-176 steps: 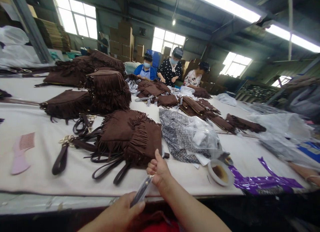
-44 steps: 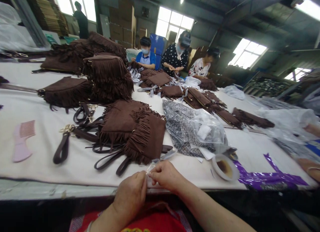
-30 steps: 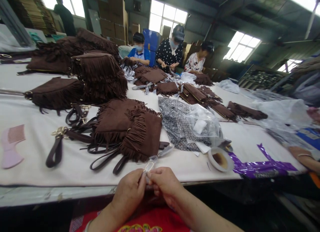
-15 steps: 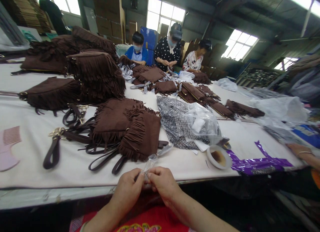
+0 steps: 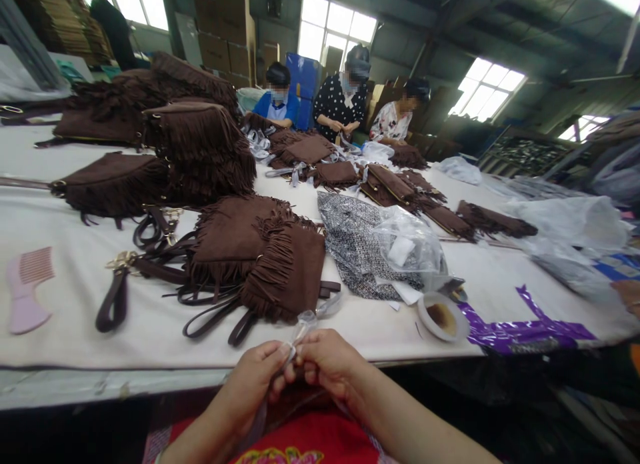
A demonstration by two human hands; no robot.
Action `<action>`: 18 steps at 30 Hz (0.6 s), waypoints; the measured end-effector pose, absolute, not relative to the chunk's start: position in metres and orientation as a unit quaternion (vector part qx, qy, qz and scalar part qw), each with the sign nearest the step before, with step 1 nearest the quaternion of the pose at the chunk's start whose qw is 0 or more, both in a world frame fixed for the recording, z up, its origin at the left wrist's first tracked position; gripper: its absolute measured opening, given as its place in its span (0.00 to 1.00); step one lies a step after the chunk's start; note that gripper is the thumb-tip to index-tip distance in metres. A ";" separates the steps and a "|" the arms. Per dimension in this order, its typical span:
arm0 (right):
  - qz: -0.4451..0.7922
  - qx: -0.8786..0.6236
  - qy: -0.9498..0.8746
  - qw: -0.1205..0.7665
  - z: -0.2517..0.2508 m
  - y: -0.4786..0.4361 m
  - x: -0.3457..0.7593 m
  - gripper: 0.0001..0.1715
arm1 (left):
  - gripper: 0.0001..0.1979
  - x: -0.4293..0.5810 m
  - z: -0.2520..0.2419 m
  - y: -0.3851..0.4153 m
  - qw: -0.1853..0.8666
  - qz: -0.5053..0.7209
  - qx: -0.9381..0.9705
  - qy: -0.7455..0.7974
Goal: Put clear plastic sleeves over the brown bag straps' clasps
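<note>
At the table's front edge my left hand (image 5: 265, 374) and my right hand (image 5: 327, 361) meet, fingertips pinched together. Both are closed on a clear plastic strip (image 5: 304, 323), which looks like wrapping around a strap. Its far end runs to the dark strap end (image 5: 329, 288) of a brown fringed suede bag (image 5: 293, 264). Another fringed bag (image 5: 230, 234) lies against that one on the left. Dark wrist straps (image 5: 114, 301) with gold clasps lie left of the bags. My fingers hide the exact point of grip.
A pink comb (image 5: 27, 304) lies at left, before stacked fringed bags (image 5: 200, 144). Right of my hands are patterned cloth (image 5: 350, 241), a small bowl of brown liquid (image 5: 443, 317) and purple plastic (image 5: 530, 331). Several people work across the table; another person's hand (image 5: 627, 294) is at far right.
My hands stay together on the plastic strip, with fingers slightly shifted; more of the strip now hangs below them. The other person's hand at right has drawn back toward the frame edge.
</note>
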State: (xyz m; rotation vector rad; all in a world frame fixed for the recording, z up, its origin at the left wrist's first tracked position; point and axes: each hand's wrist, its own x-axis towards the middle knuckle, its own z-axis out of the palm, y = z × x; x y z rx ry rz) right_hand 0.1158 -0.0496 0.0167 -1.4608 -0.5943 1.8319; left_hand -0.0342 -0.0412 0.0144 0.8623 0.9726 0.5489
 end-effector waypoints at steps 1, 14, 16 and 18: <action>0.734 -0.545 -0.218 0.342 0.017 -0.048 0.116 0.01 | 0.20 -0.036 0.013 -0.041 0.768 0.254 0.388 0.441; 0.650 -0.544 -0.291 0.445 0.014 -0.061 0.104 0.07 | 0.10 -0.045 0.017 -0.042 0.879 0.194 0.121 0.417; 0.612 -0.545 -0.365 0.440 0.019 -0.060 0.107 0.07 | 0.10 -0.046 0.022 -0.040 0.906 0.183 0.062 0.378; 0.562 -0.551 -0.437 0.435 0.022 -0.057 0.110 0.08 | 0.11 -0.047 0.027 -0.038 0.924 0.170 0.021 0.342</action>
